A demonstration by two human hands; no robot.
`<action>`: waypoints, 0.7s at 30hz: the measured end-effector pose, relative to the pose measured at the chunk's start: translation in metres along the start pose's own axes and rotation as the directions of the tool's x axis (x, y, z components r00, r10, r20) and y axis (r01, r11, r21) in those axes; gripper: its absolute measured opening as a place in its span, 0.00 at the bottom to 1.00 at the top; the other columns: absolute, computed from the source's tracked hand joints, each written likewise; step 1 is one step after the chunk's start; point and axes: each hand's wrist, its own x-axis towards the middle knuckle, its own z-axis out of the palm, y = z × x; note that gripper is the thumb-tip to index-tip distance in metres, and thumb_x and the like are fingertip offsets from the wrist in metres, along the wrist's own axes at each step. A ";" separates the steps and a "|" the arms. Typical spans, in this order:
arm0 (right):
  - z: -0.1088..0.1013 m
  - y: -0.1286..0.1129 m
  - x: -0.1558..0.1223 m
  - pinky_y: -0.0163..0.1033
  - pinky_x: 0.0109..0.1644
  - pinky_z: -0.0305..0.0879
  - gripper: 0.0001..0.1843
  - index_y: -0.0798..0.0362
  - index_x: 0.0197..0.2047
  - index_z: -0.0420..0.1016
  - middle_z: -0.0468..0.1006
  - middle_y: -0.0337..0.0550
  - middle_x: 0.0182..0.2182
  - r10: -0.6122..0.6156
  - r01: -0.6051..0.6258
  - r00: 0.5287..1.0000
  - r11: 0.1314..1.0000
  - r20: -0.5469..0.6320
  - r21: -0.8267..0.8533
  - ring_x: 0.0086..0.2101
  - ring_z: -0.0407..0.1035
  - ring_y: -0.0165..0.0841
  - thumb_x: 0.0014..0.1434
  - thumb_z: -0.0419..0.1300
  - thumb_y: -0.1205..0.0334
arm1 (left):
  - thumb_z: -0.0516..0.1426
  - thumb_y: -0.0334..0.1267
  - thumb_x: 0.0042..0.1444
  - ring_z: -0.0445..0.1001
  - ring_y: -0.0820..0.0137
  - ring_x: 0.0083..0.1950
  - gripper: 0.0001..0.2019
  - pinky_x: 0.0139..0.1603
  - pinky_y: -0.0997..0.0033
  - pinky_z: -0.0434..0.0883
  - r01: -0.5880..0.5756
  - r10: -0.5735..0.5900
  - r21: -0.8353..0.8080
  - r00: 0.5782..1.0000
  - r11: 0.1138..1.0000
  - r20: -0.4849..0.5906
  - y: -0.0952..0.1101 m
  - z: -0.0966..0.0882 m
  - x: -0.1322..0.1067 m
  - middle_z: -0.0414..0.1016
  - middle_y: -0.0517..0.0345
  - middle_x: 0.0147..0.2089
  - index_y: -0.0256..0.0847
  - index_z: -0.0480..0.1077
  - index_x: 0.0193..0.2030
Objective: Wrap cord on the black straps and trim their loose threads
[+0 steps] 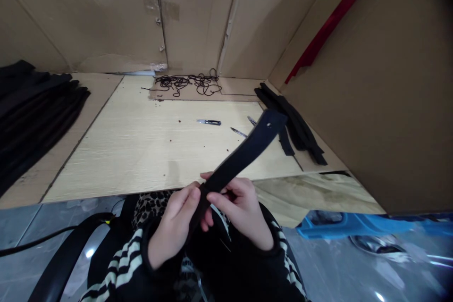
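Both hands grip one long black strip (247, 151), slightly curved, with a small round hole near its wide far end. It slants up and to the right from my lap over the front of the table. My left hand (177, 224) closes round its lower part with the thumb on top. Just beside it, my right hand (244, 210) pinches the strip, thumb on the upper face and fingers underneath. The strip's lower end is lost against dark clothing. Beyond it lie thread snips (212, 122) and a slim pointed metal tool (238, 131), partly covered by the strip.
A pile of black strips (35, 113) covers the table's left side; more strips (297, 122) lie at right. Tangled dark cord (187, 84) rests at the back. Cardboard walls (198, 14) enclose the table (116, 151). A red band (329, 33) hangs right; a blue crate (339, 226) stands below.
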 end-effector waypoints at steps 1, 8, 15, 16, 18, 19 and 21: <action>-0.003 -0.001 0.001 0.34 0.24 0.68 0.18 0.55 0.47 0.76 0.76 0.38 0.21 -0.008 0.006 0.997 1.000 0.076 0.030 0.21 0.74 0.32 0.56 0.66 0.56 | 0.50 0.55 0.61 0.67 0.75 0.18 0.22 0.21 0.77 0.64 0.062 -0.051 -0.111 0.994 0.992 0.100 -0.003 -0.002 0.001 0.71 0.59 0.19 0.38 0.70 0.30; -0.013 0.001 0.010 0.34 0.25 0.69 0.18 0.55 0.39 0.77 0.76 0.38 0.22 -0.009 0.004 0.982 1.000 0.189 0.027 0.23 0.72 0.31 0.49 0.70 0.52 | 0.54 0.59 0.56 0.57 0.77 0.09 0.24 0.10 0.79 0.51 0.316 -0.134 -0.385 0.893 0.867 0.430 -0.012 -0.009 0.011 0.65 0.62 0.12 0.37 0.71 0.27; 0.003 -0.002 0.005 0.30 0.15 0.59 0.18 0.52 0.27 0.63 0.68 0.31 0.16 0.090 -0.090 0.993 0.996 -0.076 0.013 0.13 0.68 0.29 0.49 0.70 0.57 | 0.50 0.56 0.61 0.73 0.68 0.32 0.24 0.41 0.70 0.70 -0.024 0.027 0.044 0.997 0.999 -0.075 -0.005 0.009 0.002 0.75 0.56 0.27 0.39 0.71 0.27; 0.002 -0.003 0.005 0.30 0.16 0.60 0.16 0.53 0.28 0.65 0.68 0.31 0.17 0.092 -0.092 0.994 0.996 -0.052 0.005 0.14 0.69 0.29 0.51 0.69 0.56 | 0.49 0.55 0.62 0.73 0.68 0.31 0.24 0.40 0.70 0.70 -0.019 0.023 0.039 0.995 0.999 -0.102 -0.005 0.010 0.001 0.74 0.57 0.25 0.39 0.71 0.26; -0.002 -0.005 0.005 0.30 0.18 0.60 0.12 0.54 0.31 0.70 0.67 0.31 0.16 0.083 -0.083 0.996 0.996 0.042 -0.013 0.16 0.69 0.29 0.54 0.66 0.55 | 0.48 0.55 0.62 0.72 0.69 0.26 0.24 0.34 0.70 0.70 0.009 -0.013 -0.055 0.997 0.998 -0.071 -0.007 0.011 0.000 0.73 0.58 0.23 0.39 0.70 0.28; -0.006 -0.006 0.006 0.30 0.18 0.58 0.11 0.54 0.32 0.72 0.65 0.31 0.16 0.067 -0.064 0.994 0.997 0.087 -0.034 0.15 0.68 0.27 0.56 0.65 0.55 | 0.48 0.56 0.62 0.70 0.70 0.23 0.24 0.30 0.71 0.69 0.033 -0.037 -0.114 0.999 0.993 -0.034 -0.008 0.011 0.000 0.72 0.58 0.21 0.38 0.70 0.29; -0.014 -0.005 0.008 0.30 0.19 0.54 0.10 0.55 0.34 0.75 0.62 0.30 0.15 0.016 -0.005 0.990 0.997 0.137 -0.083 0.16 0.63 0.25 0.55 0.66 0.56 | 0.48 0.56 0.62 0.68 0.72 0.19 0.24 0.23 0.74 0.66 0.078 -0.069 -0.212 0.996 0.974 0.051 -0.010 0.009 0.001 0.71 0.59 0.18 0.37 0.71 0.31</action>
